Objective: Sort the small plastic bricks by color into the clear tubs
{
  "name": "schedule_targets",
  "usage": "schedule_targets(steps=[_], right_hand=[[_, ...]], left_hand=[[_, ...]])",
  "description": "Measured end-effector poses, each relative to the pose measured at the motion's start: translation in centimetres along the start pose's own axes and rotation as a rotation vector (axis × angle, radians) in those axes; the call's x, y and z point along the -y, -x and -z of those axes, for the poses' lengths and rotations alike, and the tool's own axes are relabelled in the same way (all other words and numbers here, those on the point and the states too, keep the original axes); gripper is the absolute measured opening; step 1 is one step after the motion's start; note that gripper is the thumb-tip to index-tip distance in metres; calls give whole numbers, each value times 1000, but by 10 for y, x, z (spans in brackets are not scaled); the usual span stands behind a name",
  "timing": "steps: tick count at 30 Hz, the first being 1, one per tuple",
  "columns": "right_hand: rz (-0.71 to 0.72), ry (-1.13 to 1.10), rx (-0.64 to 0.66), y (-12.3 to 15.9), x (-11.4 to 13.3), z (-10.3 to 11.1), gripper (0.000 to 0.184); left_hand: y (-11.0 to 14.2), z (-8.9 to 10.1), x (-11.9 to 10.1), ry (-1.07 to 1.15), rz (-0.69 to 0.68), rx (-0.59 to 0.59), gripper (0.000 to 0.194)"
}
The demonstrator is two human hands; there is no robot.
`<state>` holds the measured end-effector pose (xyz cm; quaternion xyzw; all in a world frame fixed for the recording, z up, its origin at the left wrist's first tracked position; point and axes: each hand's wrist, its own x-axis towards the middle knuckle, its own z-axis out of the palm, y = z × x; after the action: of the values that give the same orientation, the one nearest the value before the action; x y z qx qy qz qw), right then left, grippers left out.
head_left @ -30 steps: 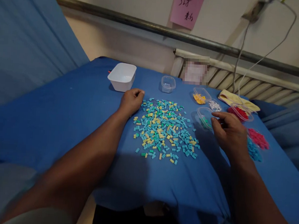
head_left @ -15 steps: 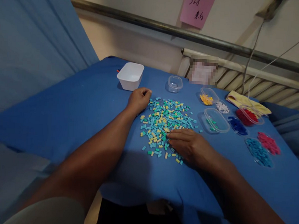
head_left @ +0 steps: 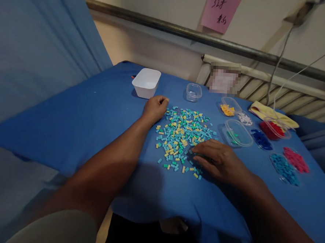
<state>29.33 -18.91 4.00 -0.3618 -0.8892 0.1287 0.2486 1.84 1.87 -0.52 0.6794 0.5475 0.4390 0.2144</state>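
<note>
A loose spread of small toy building bricks (head_left: 178,131) in light blue, pale yellow and green lies on the blue cloth. At its upper left edge, my left hand (head_left: 155,108) rests with curled fingers; whatever they may hold is hidden. My right hand (head_left: 218,156) hovers low over the lower right side of the bricks. Its fingers are stretched out, the thumb stands apart from them, and I see nothing held between. Beyond my left hand stands a white tub (head_left: 146,84).
A small clear container (head_left: 194,92) stands at the back. To the right are a clear tub with green bricks (head_left: 239,133) and containers of orange (head_left: 227,110), white, dark blue (head_left: 262,139), red, pink and teal bricks (head_left: 284,169). A yellow cloth (head_left: 273,114) lies near the radiator.
My right hand has shifted a little to the right over the bricks, and its thumb has parted from the fingers. My left hand keeps its place and its curl. The view has turned slightly left.
</note>
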Motion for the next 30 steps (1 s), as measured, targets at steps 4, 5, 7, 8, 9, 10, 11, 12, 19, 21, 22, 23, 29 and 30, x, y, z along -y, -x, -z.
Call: schedule_targets(steps=[4, 5, 7, 8, 9, 10, 11, 12, 19, 21, 22, 23, 29, 30], right_hand=[[-37, 33, 122, -29, 9, -13, 28], [-53, 46, 146, -36, 11, -16, 30], [-90, 71, 193, -47, 13, -20, 31], [-109, 79, 212, -51, 13, -22, 29], [-128, 85, 227, -53, 13, -23, 27], [-147, 88, 236, -54, 13, -24, 27], [-166, 86, 244, -54, 12, -25, 27], [-184, 82, 250, -53, 12, -25, 29], [-240, 140, 279, -47, 13, -21, 25], [-238, 196, 279, -48, 15, -21, 25], [-231, 224, 277, -50, 15, -22, 24], [-218, 247, 275, -51, 15, -23, 24], [-175, 270, 278, -54, 12, -29, 27], [-191, 249, 264, -53, 12, -29, 27]], left_hand=[[1, 0, 0, -7, 13, 0, 32], [1, 0, 0, -7, 17, 3, 33], [2, -1, 0, -9, 20, 7, 33], [2, -1, 1, -9, 19, 6, 34], [2, -1, 1, -8, 17, 8, 34], [2, -1, 1, -6, 15, 10, 34], [2, -1, 1, -5, 12, 13, 34], [2, -1, 0, -5, 8, 15, 33], [2, -1, 0, -8, -4, 4, 31], [2, -1, 0, -7, -4, 9, 31], [2, -2, 1, -9, -6, 13, 32], [2, -2, 1, -11, -6, 13, 32], [1, -2, 2, -19, -1, 16, 34], [1, -2, 2, -22, 1, 16, 34]])
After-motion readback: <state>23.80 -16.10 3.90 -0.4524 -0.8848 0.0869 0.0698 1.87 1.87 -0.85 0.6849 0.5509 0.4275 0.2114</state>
